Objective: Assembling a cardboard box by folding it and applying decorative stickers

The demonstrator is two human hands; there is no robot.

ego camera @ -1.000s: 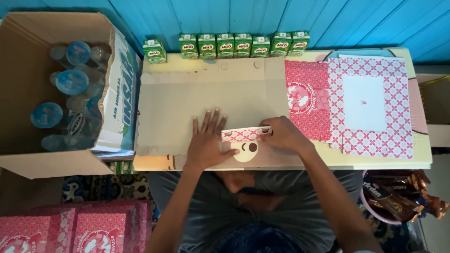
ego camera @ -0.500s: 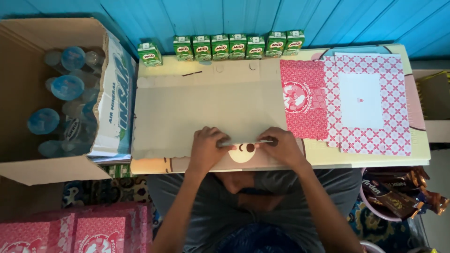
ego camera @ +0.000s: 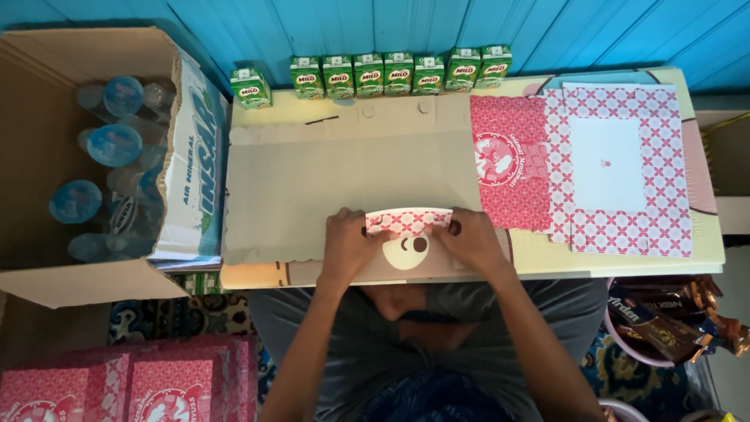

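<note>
You gripped the red patterned box blank [ego camera: 408, 223] with your left hand [ego camera: 349, 244] and right hand [ego camera: 469, 242] at the table's [ego camera: 726, 258] near edge; pressing evenly would have kept its fold straight.

Seven green drink cartons [ego camera: 398, 73] line the far edge of the desk [ego camera: 703, 258]. Two red patterned flat sheets [ego camera: 617, 168] lie at right. One cardboard box [ego camera: 47, 156] at left holds several water bottles [ego camera: 113, 144]. Two hands hold one small folded red piece [ego camera: 406, 222].
</note>
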